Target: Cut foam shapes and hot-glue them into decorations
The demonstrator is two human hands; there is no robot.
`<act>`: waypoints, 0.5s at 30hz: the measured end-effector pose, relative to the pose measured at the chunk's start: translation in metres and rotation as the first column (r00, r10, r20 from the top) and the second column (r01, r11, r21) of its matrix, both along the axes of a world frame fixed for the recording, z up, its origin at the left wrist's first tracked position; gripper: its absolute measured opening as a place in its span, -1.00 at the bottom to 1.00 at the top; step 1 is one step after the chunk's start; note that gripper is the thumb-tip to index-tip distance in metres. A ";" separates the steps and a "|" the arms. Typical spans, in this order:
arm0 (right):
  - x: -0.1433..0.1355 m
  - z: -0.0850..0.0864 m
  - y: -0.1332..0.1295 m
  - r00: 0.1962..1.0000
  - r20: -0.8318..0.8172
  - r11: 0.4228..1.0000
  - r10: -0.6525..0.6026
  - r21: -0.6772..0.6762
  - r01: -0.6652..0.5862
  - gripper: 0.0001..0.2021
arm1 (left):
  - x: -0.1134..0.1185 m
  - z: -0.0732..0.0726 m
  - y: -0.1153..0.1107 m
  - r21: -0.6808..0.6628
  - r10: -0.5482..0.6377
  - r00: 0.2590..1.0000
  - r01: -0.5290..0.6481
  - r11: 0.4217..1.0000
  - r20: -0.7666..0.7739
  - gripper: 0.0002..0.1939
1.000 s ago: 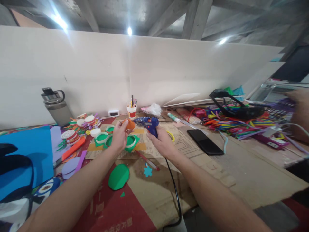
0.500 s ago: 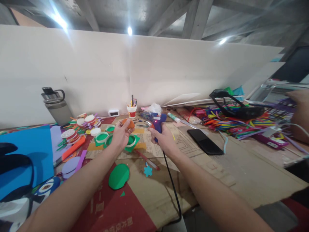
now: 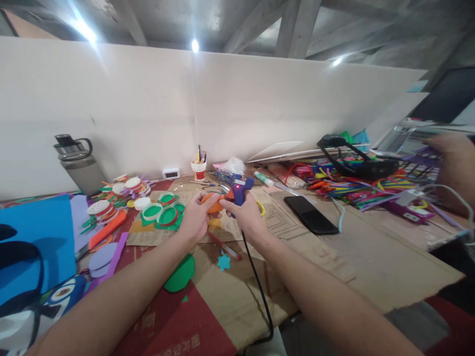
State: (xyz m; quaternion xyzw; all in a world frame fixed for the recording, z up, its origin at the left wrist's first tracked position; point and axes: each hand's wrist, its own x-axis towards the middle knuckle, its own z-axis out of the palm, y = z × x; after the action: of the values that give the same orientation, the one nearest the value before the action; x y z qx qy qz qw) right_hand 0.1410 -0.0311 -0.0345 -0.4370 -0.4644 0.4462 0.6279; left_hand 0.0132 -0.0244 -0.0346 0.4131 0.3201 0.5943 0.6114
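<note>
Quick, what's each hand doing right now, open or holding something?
Left hand: closed, holding the orange piece.
Right hand: closed around the blue glue gun.

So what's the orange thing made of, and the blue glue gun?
The orange piece looks like craft foam or felt: matte and curved in the left hand; I can't tell which. The glue gun in the right hand seems hard plastic: its blue body looks smooth, moulded, slightly shiny.

From my remote seat I see a pale partition (image 3: 241, 109) stretching behind a cardboard-covered table (image 3: 374, 252). Above it, grey ceiling beams (image 3: 304, 29) slant across (concrete, by their look), and three white lights (image 3: 195, 45) glare.
</note>
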 end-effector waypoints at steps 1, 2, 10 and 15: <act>0.000 0.000 0.000 1.000 -0.014 1.000 0.001 -0.004 -0.001 -0.60 | 0.001 -0.002 -0.001 0.010 -0.011 1.000 0.011 1.000 -0.015 -0.61; 0.000 0.001 0.000 1.000 -0.031 1.000 0.002 -0.007 -0.002 -0.60 | 0.001 -0.003 -0.001 0.022 -0.019 0.999 0.020 1.000 -0.030 -0.61; 0.003 -0.002 0.003 1.000 -0.011 0.999 0.023 -0.031 -0.023 -0.62 | -0.005 0.000 -0.001 0.031 -0.036 0.967 0.046 0.998 -0.252 -0.60; 0.003 -0.002 0.003 0.997 0.072 0.999 -0.030 -0.031 0.032 -0.63 | -0.009 0.009 0.002 -0.035 -0.048 0.919 0.037 0.999 -0.392 -0.59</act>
State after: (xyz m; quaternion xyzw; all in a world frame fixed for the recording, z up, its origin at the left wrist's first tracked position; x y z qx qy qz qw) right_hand 0.1443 -0.0282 -0.0369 -0.4700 -0.4725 0.4277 0.6106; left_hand 0.0039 -0.0227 -0.0258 0.5227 0.4349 0.4816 0.5529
